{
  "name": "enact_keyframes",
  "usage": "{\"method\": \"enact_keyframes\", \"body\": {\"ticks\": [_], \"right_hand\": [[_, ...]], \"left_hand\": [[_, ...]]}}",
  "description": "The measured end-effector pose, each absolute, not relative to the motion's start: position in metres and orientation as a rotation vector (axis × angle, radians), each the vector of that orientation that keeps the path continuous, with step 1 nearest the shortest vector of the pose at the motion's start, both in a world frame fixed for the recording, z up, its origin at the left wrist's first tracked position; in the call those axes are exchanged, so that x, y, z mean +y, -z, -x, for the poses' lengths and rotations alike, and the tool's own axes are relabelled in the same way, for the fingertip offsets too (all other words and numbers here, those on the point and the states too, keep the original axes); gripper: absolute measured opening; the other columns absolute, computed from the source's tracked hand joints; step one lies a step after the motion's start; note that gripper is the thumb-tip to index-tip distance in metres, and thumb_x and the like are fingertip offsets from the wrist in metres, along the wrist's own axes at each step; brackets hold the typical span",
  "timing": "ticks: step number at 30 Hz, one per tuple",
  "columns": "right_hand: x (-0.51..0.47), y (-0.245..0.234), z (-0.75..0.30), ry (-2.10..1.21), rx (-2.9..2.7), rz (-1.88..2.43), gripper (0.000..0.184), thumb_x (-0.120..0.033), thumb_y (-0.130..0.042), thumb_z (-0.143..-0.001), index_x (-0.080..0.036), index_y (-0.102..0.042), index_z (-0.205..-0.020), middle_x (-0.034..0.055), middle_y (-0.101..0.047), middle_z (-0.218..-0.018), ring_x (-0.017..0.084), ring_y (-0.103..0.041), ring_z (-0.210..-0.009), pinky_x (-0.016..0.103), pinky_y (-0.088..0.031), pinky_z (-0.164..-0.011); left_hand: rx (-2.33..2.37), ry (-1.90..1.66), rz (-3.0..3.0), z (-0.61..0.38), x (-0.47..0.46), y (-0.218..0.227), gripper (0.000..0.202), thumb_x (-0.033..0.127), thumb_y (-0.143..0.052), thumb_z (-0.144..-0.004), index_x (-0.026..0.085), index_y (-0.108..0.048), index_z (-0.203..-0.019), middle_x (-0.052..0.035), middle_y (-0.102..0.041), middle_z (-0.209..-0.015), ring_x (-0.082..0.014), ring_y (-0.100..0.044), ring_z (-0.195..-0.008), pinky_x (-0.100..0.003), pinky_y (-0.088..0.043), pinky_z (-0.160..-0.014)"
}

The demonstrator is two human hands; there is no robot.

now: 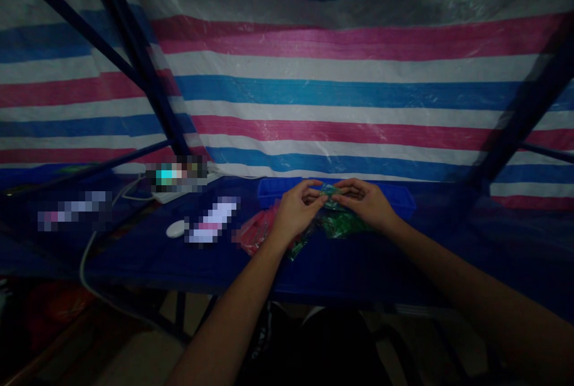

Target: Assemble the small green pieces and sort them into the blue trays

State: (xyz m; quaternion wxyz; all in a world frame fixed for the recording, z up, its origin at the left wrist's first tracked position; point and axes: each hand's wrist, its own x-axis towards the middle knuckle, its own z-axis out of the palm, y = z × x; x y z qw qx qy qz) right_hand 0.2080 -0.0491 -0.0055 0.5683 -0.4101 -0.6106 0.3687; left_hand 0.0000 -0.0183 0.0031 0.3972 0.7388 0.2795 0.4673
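Between my two hands is a small green plastic packet, crinkled and shiny [330, 190]. My left hand [299, 207] pinches its left side with thumb and fingers. On the other side my right hand [365, 201] grips it the same way. Below the hands, a green plastic bag [345, 224] lies on the blue table [323, 272]. A red plastic bag [258, 230] rests to the left, partly behind my left wrist. What the packet contains is too dark to make out.
Behind the hands stand blue trays [394, 196]. Leftward lie a blurred-out phone-like rectangle [213, 220], a white oval object [177, 229] and a white power strip [183, 187] with a trailing cable [87, 248]. Dark frame posts [156, 99] and a striped tarp [341, 93] bound the far side.
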Motion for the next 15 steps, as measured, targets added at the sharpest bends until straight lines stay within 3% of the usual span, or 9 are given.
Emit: {"method": "enact_keyframes", "body": {"ticks": [6, 11, 15], "right_hand": [[-0.046, 0.008, -0.206, -0.938, -1.344, 0.955, 0.043, -0.041, -0.089, -0.069, -0.020, -0.071, -0.102, 0.0038, -0.076, -0.090, 0.018, -0.072, -0.079, 0.030, -0.059, -0.072], [-0.043, 0.012, -0.206, -0.838, -1.277, 1.008, 0.045, -0.042, -0.089, -0.070, -0.021, -0.068, -0.103, 0.0008, -0.072, -0.085, 0.014, -0.068, -0.063, 0.028, -0.056, -0.062], [-0.048, 0.009, -0.200, -0.965, -1.274, 0.955, 0.046, -0.046, -0.087, -0.073, -0.021, -0.067, -0.106, 0.0019, -0.073, -0.086, 0.016, -0.071, -0.071, 0.031, -0.060, -0.071]], "left_hand": [[0.755, -1.219, -1.943, -0.001, -0.016, -0.001, 0.033, 0.027, -0.072, -0.090, 0.018, -0.063, -0.121, -0.0085, -0.075, -0.101, -0.0189, -0.073, -0.090, -0.033, -0.058, -0.080], [0.838, -1.392, -2.330, 0.001, -0.023, -0.009, 0.027, 0.031, -0.076, -0.087, 0.022, -0.072, -0.112, -0.0080, -0.071, -0.119, -0.0231, -0.066, -0.114, -0.042, -0.053, -0.100], [0.737, -1.260, -2.480, -0.001, -0.028, -0.011, 0.033, 0.037, -0.079, -0.085, 0.021, -0.074, -0.113, -0.0076, -0.072, -0.114, -0.0218, -0.067, -0.108, -0.038, -0.053, -0.099]]}}
